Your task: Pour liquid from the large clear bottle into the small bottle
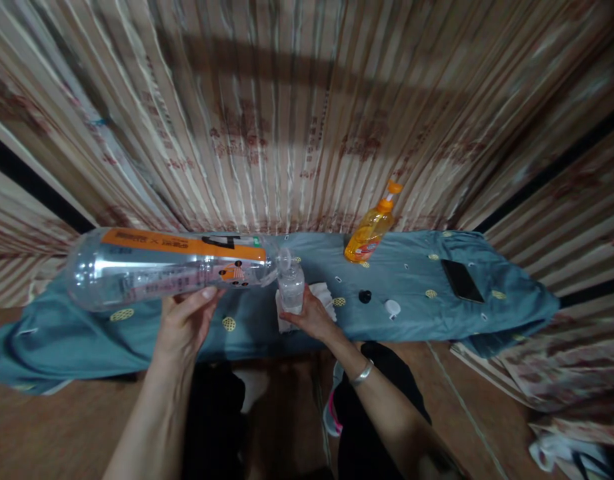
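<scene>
A large clear bottle with an orange label point(157, 267) lies nearly level in the air, its neck pointing right. My left hand point(189, 317) grips it from below, near its middle. The bottle's mouth meets the top of a small clear container point(291, 287), which stands upright with clear liquid inside. Wrapped round the lower part of that container is my right hand point(311, 313). Beneath it, a white cloth point(324, 297) is spread on the blue-green covered surface. Whether liquid is flowing between the two is too unclear to tell.
An orange pump bottle point(369, 233) stands at the back, right of centre. A black cap point(365, 297) and a white cap point(392, 308) lie near the front. Farther right is a dark phone point(461, 281) on the patterned cover point(417, 280). Striped curtains point(287, 133) hang behind.
</scene>
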The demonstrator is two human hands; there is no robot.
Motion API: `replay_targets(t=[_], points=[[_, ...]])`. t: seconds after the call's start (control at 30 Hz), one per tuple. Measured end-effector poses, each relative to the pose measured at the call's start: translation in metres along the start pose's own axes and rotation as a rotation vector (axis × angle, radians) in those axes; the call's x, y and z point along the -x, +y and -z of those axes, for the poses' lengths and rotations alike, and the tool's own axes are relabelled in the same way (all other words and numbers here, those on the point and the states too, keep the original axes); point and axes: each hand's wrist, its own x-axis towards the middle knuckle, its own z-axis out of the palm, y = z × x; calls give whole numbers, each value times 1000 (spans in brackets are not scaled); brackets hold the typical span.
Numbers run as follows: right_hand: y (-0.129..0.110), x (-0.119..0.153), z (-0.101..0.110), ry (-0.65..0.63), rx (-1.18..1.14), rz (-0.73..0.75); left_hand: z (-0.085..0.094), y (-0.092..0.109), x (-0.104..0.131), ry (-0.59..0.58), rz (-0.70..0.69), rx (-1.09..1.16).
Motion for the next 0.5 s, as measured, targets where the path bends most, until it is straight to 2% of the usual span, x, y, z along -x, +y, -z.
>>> replay_targets(t=[0.27,0.5], points=[[0,-3,-3,24,-52,4,-3,-1,0,-13,26,-8],[1,-7,-4,3,-98,-46,-8,-2,-6,-11,120,72]])
